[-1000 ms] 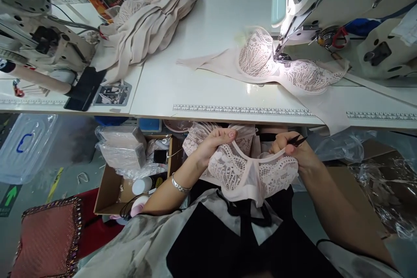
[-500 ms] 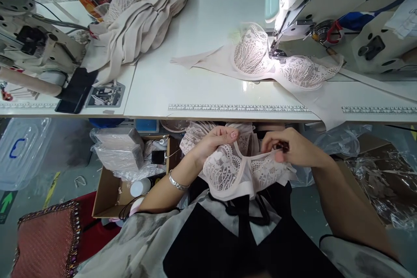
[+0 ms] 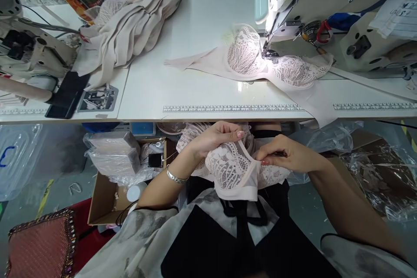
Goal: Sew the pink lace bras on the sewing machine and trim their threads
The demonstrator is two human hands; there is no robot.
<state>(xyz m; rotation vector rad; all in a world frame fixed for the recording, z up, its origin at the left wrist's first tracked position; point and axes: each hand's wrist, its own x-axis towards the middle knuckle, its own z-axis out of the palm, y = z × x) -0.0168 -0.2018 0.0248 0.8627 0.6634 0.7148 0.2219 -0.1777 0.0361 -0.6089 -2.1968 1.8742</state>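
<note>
A pale pink lace bra (image 3: 230, 169) is held over my lap, below the table's front edge. My left hand (image 3: 224, 134) is closed on the upper strap end of its left cup, pinching it between thumb and fingers. At the bra's centre, between the cups, my right hand (image 3: 276, 154) pinches the edge with thumb and fingertips. Something small and dark shows within the right palm, mostly hidden by the fingers. Another lace bra (image 3: 243, 54) lies on the table with its middle under the sewing machine's needle area, lit by the lamp. More lace pieces (image 3: 192, 137) hang behind my left hand.
The sewing machine (image 3: 302, 13) stands at the back right of the white table (image 3: 143, 91), which has a ruler strip (image 3: 228, 109) along its front. Bra pieces (image 3: 137, 26) are heaped at left near a phone (image 3: 68, 95). Below are a cardboard box (image 3: 104, 200) and plastic-wrapped goods (image 3: 378, 173).
My right hand has moved left from the right cup's upper edge to the bra's centre. The left cup has turned more toward the camera. The whole view has shifted slightly.
</note>
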